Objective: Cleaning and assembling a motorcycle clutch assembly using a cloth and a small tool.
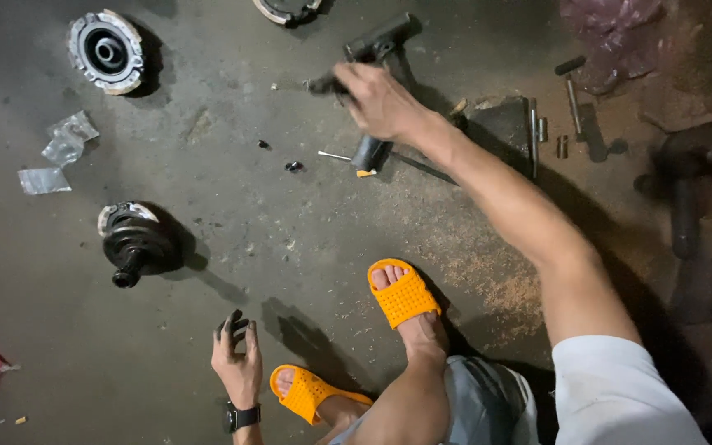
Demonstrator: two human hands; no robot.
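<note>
The right hand [381, 100] stretches far out across the concrete floor [306, 239], fingers curled down over a dark tool [372, 45] with a T-shaped end; the blur hides whether they are clamped on it or only closing, so I cannot tell the grip. The arm is extended because the tool lies at the far edge of the spread of parts. The left hand [236, 358], a black watch [241, 416] at its wrist, stays close to the body and is closed around a small dark part [232, 325], held upright just off the floor, probably kept ready in the nearer hand while the other reaches.

Just below the right hand stands a short dark cylinder [367, 154] with a thin rod [334, 155] beside it; to the right, several slim punches and pins [537, 132] and a small hammer [572, 91] lie side by side, likely laid within easy reach. Two feet in orange slippers [403, 295] are planted between the hands, which suggests the person squats or sits low. Farther left, a black pulley-like assembly [133, 241] rests on its side, and a round clutch-like disc [107, 51] lies flat near the top, well apart from each other; crumpled clear plastic wrappers [59, 152] lie between them.
</note>
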